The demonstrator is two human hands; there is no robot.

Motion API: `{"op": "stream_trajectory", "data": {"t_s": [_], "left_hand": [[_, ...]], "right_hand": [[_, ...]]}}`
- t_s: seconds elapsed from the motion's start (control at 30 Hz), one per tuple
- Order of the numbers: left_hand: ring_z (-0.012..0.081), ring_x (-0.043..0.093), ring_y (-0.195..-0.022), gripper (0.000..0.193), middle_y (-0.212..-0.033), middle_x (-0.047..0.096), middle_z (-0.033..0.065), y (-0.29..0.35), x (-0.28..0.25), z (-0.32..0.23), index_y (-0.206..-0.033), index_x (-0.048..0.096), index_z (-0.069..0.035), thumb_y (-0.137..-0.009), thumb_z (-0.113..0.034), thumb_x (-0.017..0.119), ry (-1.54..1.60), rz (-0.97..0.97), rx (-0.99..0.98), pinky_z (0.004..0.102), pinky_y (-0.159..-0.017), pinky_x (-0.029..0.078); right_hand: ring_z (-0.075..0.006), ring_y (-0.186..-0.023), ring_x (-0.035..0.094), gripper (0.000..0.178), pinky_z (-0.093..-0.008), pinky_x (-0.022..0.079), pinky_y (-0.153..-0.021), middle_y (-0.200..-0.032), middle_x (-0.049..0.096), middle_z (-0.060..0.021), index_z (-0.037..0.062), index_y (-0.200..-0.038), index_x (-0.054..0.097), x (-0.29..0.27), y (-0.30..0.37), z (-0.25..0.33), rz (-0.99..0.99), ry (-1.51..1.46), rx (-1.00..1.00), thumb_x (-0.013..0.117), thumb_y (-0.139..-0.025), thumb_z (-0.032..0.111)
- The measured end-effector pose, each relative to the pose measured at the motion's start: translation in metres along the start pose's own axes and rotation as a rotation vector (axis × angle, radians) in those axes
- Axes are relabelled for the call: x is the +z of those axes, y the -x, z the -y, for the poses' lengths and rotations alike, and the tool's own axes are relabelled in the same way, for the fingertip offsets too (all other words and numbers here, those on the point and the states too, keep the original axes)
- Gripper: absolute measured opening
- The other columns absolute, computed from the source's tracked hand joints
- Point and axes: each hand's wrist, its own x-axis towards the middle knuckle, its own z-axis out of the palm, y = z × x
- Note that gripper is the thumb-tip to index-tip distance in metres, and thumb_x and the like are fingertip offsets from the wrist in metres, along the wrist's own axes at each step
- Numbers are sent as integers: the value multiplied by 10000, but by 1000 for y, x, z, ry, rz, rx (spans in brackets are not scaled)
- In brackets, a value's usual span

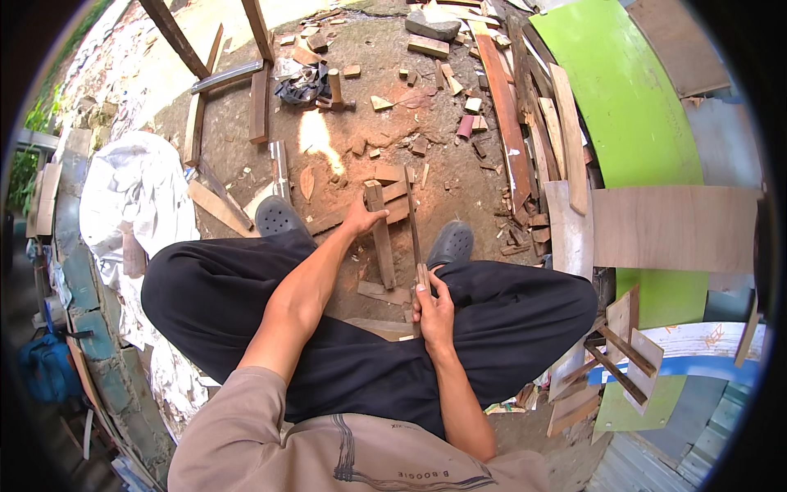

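Here the left hand grips the far end of a wooden slat lying on the dirt ground between two grey clogs. The right hand is clenched around the handle of a long blade, held just right of the slat.

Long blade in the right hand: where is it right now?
Head view, centre: the long blade runs up from the right hand between the two dark clogs, just right of the upright wood strip that the left hand steadies.
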Motion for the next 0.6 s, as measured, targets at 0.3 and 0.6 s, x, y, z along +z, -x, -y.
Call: {"op": "stream_trajectory", "data": {"t_s": [0.3, 0.6], "left_hand": [[413, 580, -1267, 1076, -1403, 541, 316, 1, 7, 3, -1456, 290, 92, -728, -414, 900, 145, -22, -92, 442, -1086, 471], [437, 551, -1291, 1092, -1450, 487, 333, 22, -14, 5, -1469, 309, 106, -742, -469, 885, -161, -183, -226, 457, -1067, 480]], "right_hand": [[-65, -562, 483, 489, -232, 418, -522, -723, 536, 4, 5, -1427, 485, -9, -5, -7, -32, -33, -29, 637, -1031, 250], [-64, -563, 478, 503, -229, 415, -524, -722, 531, 6, 3, -1424, 485, 0, -1, -2, 20, -13, -19, 645, -1026, 266]]}}
